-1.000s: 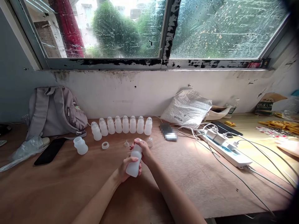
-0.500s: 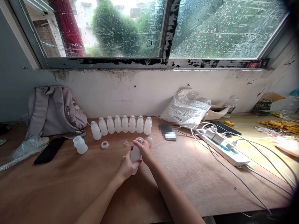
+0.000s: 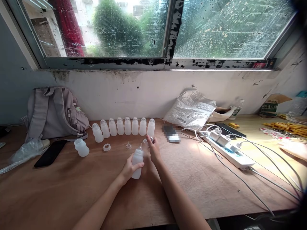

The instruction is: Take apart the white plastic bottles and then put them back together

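Note:
My left hand [image 3: 129, 167] is wrapped round a frosted white baby bottle [image 3: 137, 159], which leans slightly, with a clear teat on its top. Just behind and to the right, my right hand [image 3: 153, 148] has its fingers closed on a clear bottle cap [image 3: 148, 140], partly hidden by the fingers. On the table beyond the bottle lie a teat [image 3: 129, 145] and a white ring [image 3: 106, 147]. An open bottle body [image 3: 81, 147] without a top stands farther left. Several capped baby bottles [image 3: 128, 126] stand in a row near the wall.
At left are a grey backpack [image 3: 55, 111], a black phone [image 3: 50, 154] and a clear plastic bag [image 3: 28, 151]. A silver padded bag [image 3: 192, 108] leans on the wall. A power strip [image 3: 233, 155] with trailing cables lies at right, near yellow pieces [image 3: 287, 128].
My right hand has come off the top of the held bottle and moved right to the clear cap. The bottle stays in my left hand, its teat now exposed.

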`<state>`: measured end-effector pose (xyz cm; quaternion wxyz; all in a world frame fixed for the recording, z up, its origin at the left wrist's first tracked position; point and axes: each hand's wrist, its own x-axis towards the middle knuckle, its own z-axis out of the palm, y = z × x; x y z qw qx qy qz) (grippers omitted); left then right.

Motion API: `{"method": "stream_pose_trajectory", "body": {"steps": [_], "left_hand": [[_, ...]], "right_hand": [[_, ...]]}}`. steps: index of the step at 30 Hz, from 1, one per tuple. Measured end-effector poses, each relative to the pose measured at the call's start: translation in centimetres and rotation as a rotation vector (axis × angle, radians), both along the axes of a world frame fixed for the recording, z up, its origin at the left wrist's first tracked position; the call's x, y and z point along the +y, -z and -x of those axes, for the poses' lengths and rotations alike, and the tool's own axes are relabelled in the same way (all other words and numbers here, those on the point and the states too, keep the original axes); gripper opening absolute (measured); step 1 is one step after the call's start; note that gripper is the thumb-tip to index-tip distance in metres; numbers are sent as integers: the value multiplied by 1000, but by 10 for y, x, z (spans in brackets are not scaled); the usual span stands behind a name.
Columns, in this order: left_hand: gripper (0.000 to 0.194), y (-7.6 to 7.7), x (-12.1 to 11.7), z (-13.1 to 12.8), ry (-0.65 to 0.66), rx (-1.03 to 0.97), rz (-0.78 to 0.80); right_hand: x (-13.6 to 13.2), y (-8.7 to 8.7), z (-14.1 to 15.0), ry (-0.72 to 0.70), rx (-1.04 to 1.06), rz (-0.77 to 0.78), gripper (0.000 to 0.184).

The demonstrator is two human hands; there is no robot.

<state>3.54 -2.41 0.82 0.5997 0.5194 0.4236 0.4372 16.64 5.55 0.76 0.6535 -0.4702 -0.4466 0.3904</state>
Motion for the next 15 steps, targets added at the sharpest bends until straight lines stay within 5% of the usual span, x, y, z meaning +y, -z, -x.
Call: {"method": "stream_pose_trajectory", "body": {"steps": [3, 7, 12, 15], "left_hand": [[29, -3, 0, 3, -77, -127, 102], [27, -5, 2, 8, -147, -255, 146], [28, -2, 5, 9, -175, -304, 183], [28, -2, 5, 9, -183, -323, 205]], "right_hand": [[3, -1, -11, 138, -98, -64, 39], [7, 4, -22, 303, -475, -189, 41], [16, 25, -18, 329, -970, -152, 23], [19, 33, -16, 301, -1086, -81, 23]]}}
